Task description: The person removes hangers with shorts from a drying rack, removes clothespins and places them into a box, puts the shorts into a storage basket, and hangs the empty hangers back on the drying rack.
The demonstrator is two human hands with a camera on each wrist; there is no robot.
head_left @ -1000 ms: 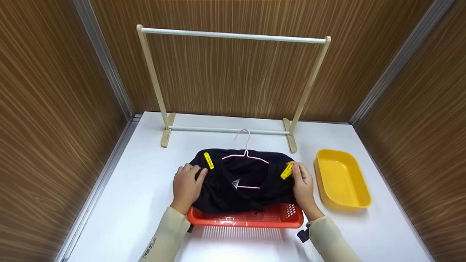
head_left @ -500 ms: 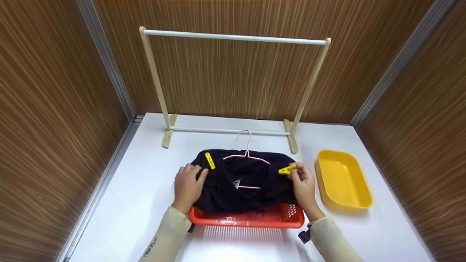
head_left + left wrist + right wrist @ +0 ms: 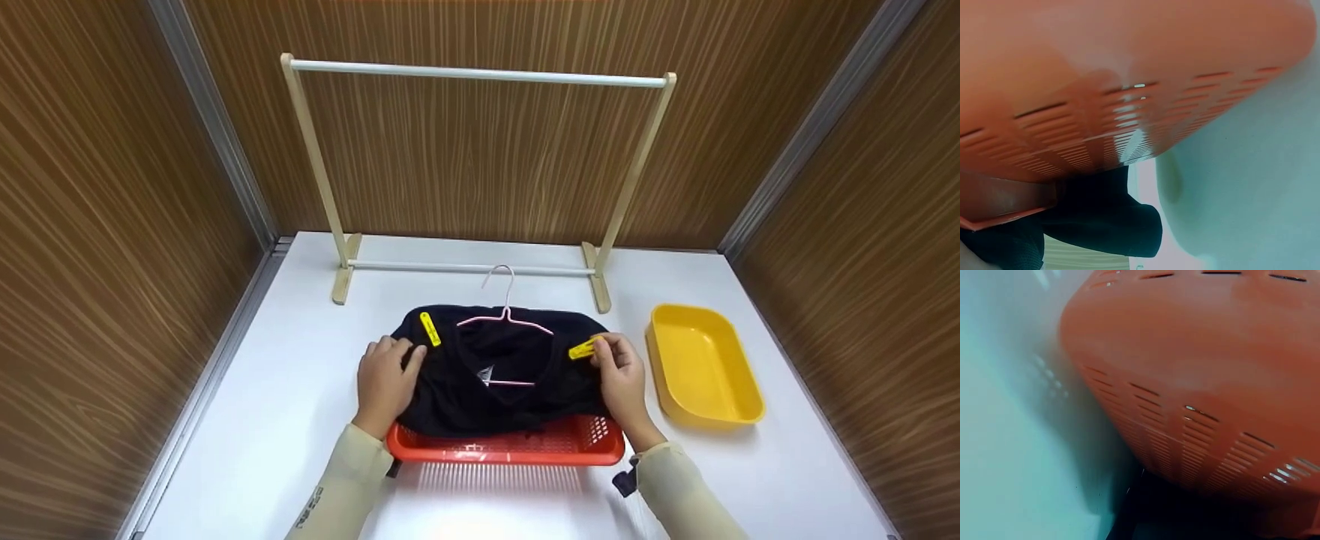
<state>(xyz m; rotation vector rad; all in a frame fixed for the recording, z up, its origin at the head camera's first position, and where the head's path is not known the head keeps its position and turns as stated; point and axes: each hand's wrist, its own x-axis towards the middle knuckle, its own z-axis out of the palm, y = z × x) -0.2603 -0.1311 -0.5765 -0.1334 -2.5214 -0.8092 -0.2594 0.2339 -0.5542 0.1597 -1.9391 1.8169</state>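
Observation:
A black shirt (image 3: 465, 409) lies over the red basket (image 3: 517, 457), its V-neck facing up with a tag inside. A pink hanger (image 3: 508, 315) sits in the neck, hook out at the top. On the left shoulder lies a yellow clothespin (image 3: 430, 328). My left hand (image 3: 386, 382) rests on the shirt's left side, thumb apart from the fingers. At the right shoulder my right hand (image 3: 622, 375) pinches another yellow clothespin (image 3: 583, 349) between thumb and fingers, over the black cloth. Both wrist views show the basket's slotted walls; the left one also shows dark cloth (image 3: 1112, 225).
Behind the basket stands a drying rack (image 3: 480, 73) with a white top bar and wooden legs. A yellow tray (image 3: 705, 367) sits to the right on the white table (image 3: 300, 420). Wood-grain panels (image 3: 480, 165) enclose the back and sides.
My right hand has turned its clothespin from a steep slant to side-on, then to a shallower slant, a little further left. The left hand and the shirt stay put.

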